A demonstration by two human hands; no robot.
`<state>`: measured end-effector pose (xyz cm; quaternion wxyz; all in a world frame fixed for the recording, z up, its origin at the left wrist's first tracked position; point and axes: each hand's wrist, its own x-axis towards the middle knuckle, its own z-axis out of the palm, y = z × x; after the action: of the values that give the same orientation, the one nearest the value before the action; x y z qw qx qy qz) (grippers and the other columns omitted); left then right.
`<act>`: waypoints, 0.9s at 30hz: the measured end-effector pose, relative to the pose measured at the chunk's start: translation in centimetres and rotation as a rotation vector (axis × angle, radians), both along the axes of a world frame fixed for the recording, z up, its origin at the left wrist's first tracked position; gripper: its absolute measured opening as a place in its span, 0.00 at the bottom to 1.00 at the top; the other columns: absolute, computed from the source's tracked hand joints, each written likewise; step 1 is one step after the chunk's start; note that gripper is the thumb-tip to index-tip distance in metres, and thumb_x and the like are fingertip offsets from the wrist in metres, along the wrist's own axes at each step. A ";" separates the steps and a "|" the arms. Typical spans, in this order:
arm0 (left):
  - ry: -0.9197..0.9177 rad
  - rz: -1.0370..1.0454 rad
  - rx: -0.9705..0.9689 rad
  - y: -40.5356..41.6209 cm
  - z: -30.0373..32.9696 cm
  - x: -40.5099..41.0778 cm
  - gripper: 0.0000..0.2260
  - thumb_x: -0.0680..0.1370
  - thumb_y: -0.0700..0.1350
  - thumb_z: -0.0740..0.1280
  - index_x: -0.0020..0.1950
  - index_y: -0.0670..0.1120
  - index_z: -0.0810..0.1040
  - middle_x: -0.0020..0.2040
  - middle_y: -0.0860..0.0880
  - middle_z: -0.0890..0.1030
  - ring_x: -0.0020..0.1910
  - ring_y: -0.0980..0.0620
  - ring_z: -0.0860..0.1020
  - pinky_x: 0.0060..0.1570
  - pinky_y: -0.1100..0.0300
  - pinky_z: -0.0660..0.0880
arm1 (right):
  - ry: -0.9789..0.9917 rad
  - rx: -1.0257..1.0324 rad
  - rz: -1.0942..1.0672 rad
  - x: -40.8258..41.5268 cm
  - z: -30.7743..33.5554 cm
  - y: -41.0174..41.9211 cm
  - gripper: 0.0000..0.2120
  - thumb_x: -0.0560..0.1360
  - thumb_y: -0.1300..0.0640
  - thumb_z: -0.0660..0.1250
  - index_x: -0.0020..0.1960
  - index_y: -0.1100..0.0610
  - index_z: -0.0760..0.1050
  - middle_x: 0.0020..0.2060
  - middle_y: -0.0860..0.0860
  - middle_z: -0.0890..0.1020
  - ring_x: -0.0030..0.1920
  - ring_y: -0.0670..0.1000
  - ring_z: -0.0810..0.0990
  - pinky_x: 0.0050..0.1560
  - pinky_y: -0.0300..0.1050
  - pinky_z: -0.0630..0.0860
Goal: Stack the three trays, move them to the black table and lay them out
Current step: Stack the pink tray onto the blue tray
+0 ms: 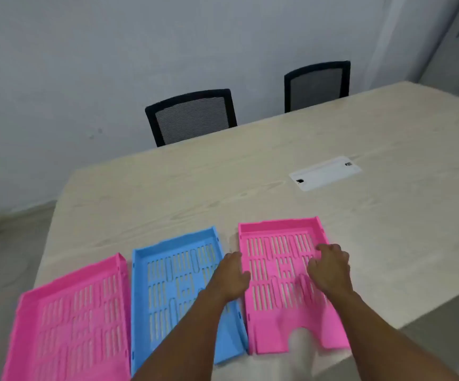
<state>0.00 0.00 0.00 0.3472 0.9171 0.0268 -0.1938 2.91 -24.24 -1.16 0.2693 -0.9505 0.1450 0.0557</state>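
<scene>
Three slotted plastic trays lie side by side on the near edge of a light wooden table (222, 182). A pink tray (68, 325) is at the left, a blue tray (173, 284) in the middle and a second pink tray (277, 270) at the right. My left hand (233, 273) clasps the left wall of the right pink tray, thumb inside the tray. My right hand (331, 268) covers that tray's right wall with its fingers curled down onto it. The tray rests flat on the table.
A white cable cover (324, 173) is set into the tabletop beyond the trays. Two black mesh chairs (192, 116) (317, 85) stand at the table's far side against a pale wall. No black table is in view.
</scene>
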 end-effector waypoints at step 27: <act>-0.190 0.655 -0.634 4.2 1.6 -1.9 0.30 0.77 0.49 0.72 0.77 0.48 0.66 0.75 0.50 0.71 0.73 0.49 0.70 0.74 0.44 0.66 | -0.260 0.187 -0.076 0.9 0.6 3.6 0.15 0.76 0.66 0.61 0.60 0.63 0.78 0.50 0.60 0.83 0.51 0.63 0.81 0.53 0.57 0.80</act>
<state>-1.94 4.20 1.60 0.6544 0.7226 0.2224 0.0122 3.77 -20.69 -0.58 0.3748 -0.9143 0.1390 -0.0645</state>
